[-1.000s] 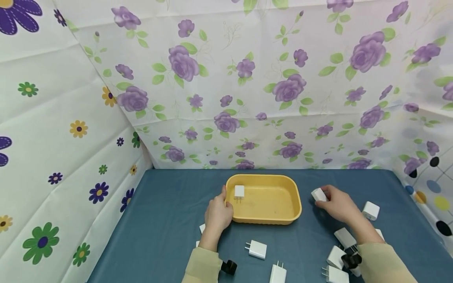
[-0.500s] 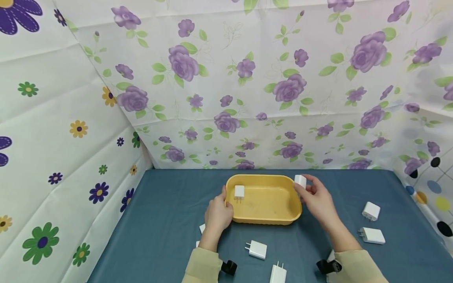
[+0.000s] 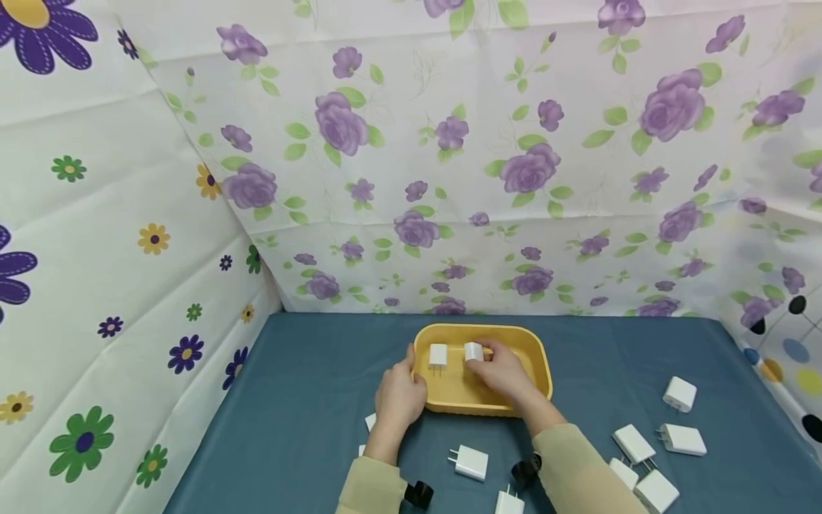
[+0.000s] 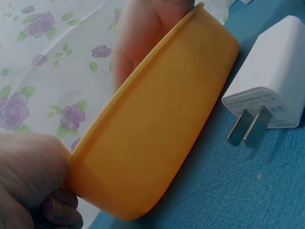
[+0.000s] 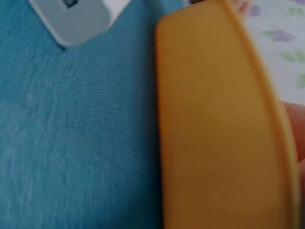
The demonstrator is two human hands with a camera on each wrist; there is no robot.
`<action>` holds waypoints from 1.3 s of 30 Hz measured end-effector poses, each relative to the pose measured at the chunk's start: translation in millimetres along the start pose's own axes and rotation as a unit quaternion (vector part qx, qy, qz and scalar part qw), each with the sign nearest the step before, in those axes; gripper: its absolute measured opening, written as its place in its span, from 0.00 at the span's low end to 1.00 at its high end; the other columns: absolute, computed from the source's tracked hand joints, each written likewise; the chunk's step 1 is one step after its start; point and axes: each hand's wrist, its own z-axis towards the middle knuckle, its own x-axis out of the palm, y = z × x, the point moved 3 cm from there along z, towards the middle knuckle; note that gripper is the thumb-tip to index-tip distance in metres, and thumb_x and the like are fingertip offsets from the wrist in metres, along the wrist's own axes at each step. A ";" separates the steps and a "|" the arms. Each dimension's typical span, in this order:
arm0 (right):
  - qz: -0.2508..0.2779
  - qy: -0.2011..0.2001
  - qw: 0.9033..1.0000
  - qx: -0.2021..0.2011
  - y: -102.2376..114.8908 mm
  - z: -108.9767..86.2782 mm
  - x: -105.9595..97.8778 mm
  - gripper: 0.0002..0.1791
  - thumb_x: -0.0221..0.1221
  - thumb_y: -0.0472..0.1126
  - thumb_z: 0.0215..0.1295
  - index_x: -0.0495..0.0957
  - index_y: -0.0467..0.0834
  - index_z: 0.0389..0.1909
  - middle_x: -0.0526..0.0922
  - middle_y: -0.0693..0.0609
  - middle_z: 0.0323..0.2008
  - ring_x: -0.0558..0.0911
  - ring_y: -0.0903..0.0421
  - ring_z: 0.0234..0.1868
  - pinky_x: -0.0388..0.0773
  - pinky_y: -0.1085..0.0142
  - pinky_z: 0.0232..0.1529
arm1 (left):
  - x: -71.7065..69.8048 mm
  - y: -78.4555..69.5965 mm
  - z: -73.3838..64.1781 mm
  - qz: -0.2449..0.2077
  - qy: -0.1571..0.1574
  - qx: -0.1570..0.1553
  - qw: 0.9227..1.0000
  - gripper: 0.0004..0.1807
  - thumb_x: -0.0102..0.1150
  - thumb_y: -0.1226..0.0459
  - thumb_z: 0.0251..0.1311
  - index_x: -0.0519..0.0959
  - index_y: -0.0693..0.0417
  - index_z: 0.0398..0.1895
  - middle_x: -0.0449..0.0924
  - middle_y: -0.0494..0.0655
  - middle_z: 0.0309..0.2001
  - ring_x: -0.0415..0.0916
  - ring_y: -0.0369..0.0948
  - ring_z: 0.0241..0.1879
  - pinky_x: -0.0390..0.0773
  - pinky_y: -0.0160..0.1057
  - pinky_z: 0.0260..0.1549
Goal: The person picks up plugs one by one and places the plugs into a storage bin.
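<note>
A yellow plastic tray (image 3: 480, 410) stands on the dark blue tabletop. My left hand (image 3: 399, 394) grips its left rim; in the left wrist view the thumb and curled fingers meet at the tray's edge. My right hand (image 3: 504, 370) reaches over the tray and pinches a white charger plug (image 3: 473, 351) between thumb and fingers. To the left of that plug, another white charger (image 3: 438, 355) lies inside the tray, prongs toward me. In the right wrist view the tray's wall hides most of the right hand.
In front of the tray lie two chargers, one sideways (image 3: 470, 462) and one near the bottom edge (image 3: 509, 502). Several more, including one charger (image 3: 683, 439), are scattered at the right. Others are partly hidden by the left arm. Flowered sheets (image 3: 411, 178) wall off the back and sides.
My right hand has carried the charger leftward from beside the tray, over the right rim, into the tray's middle. The left hand keeps its hold on the rim. The head view has shifted slightly.
</note>
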 end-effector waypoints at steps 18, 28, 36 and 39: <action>-0.202 -0.030 0.974 -0.095 0.8 12.1 18.9 0.37 0.74 0.56 0.66 0.79 0.35 0.66 0.82 0.36 0.58 0.82 0.39 0.55 0.78 0.44 0.58 | 1.8 -1.7 -0.3 0.000 -0.003 -0.002 1.000 0.34 0.59 0.68 0.71 0.70 0.53 0.81 0.84 0.60 0.63 0.87 0.57 0.47 0.82 0.56 0.37; -0.179 -0.033 0.978 -0.099 -0.1 16.3 20.0 0.36 0.78 0.50 0.59 0.80 0.37 0.64 0.83 0.41 0.51 0.79 0.45 0.48 0.78 0.48 0.56 | 0.0 -2.1 0.7 0.002 0.002 -0.012 1.000 0.34 0.59 0.67 0.72 0.68 0.52 0.82 0.83 0.60 0.64 0.87 0.57 0.47 0.82 0.57 0.39; -0.166 -0.022 0.980 -0.109 -0.3 17.0 21.0 0.33 0.78 0.49 0.61 0.81 0.40 0.64 0.84 0.46 0.42 0.79 0.48 0.41 0.79 0.51 0.49 | 1.8 -1.2 0.2 0.002 0.002 -0.012 1.000 0.35 0.59 0.67 0.72 0.68 0.51 0.82 0.83 0.61 0.63 0.87 0.56 0.45 0.81 0.56 0.38; -0.164 -0.018 0.980 -0.111 -0.4 17.6 22.1 0.33 0.78 0.49 0.62 0.81 0.40 0.64 0.82 0.49 0.38 0.77 0.50 0.38 0.78 0.54 0.47 | 1.3 -1.0 0.4 0.003 0.002 -0.009 1.000 0.35 0.59 0.67 0.72 0.68 0.52 0.82 0.84 0.61 0.62 0.86 0.53 0.40 0.80 0.54 0.34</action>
